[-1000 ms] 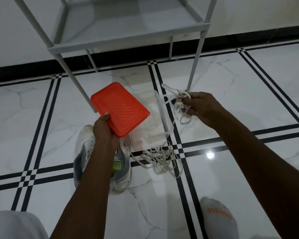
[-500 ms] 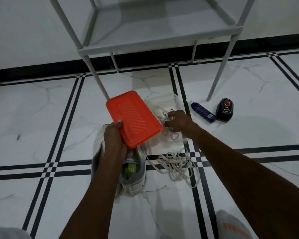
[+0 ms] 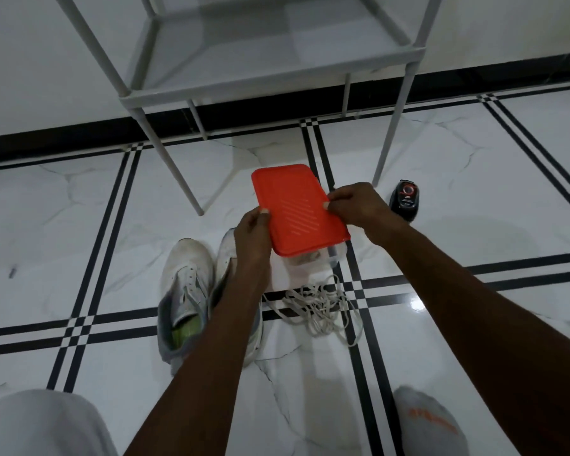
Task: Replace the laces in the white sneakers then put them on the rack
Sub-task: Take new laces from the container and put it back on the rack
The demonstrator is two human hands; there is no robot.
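While both hands hold it from opposite sides, the orange lid (image 3: pixel 299 210) sits tilted over a clear plastic box (image 3: pixel 313 263) on the floor (image 3: pixel 79 232); something pale shows dimly through the box wall under the lid's near edge, but what it is cannot be told. The left hand (image 3: pixel 250 235) reaches forward, its thumb laid on the lid's left edge and the fingers (image 3: pixel 241 225) curled beneath, grasping it. The right hand (image 3: pixel 359 205) comes in from the other side, thumb and fingers pinching the lid's right edge.

Just left of the box stand the two white sneakers (image 3: pixel 186 291), side by side with toes pointing away; the left forearm crosses over the right-hand one and hides much of it. Neither hand touches them. A loose tangle of white laces (image 3: pixel 320 307) lies on the floor just in front of the box, below both hands and apart from the fingers. Behind everything stands the grey rack (image 3: pixel 270 77), and a small black device (image 3: pixel 405 199) rests by its right leg. A grey sock (image 3: pixel 425 422) shows at the lower right.
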